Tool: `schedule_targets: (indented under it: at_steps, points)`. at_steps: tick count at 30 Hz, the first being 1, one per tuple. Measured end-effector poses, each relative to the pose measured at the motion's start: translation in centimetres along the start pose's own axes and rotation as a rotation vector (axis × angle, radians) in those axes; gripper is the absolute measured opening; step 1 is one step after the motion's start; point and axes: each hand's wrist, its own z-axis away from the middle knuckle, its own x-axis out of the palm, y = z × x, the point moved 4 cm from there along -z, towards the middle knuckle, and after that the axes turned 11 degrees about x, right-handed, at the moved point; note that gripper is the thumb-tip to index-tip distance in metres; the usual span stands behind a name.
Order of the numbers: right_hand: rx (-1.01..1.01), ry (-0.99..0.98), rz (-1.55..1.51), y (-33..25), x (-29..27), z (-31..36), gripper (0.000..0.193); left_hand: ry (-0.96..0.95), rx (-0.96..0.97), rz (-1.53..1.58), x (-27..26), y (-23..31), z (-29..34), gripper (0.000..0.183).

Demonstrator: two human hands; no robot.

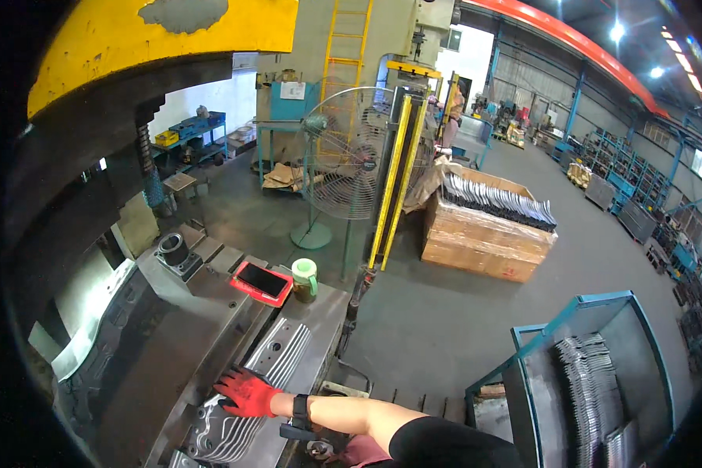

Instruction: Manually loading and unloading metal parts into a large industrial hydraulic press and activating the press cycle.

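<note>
Right hand rests, fingers spread, across the ribbed part on the metal table. Left hand is out of view; state cannot be told. Step appears to be steadying; moving on calls for an edge grip.

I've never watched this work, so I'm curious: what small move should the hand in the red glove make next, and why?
The red-gloved right hand should probably curl its fingers over the edge of the silver, ribbed metal part: the hand lies across it with fingers spread, so a firmer hold seems sensible before shifting it.
</note>
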Motion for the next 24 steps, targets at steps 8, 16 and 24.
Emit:
schedule_targets:
  at_steps: [8,16,24]
  points:
    - [-0.005,-0.037,-0.019,0.1,-0.3,-0.2,0.054,-0.026,0.047,0.040,-1.3,0.3,-0.6,0.064]
    - [0.021,-0.012,0.023,3.0,-1.2,-0.4,0.053,0.002,0.037,0.038,-3.7,4.4,-3.4,0.061]
    - [0.042,-0.225,-0.037,-3.0,-2.6,-0.8,0.047,-0.159,-0.316,0.238,2.1,-1.0,1.5,0.049]
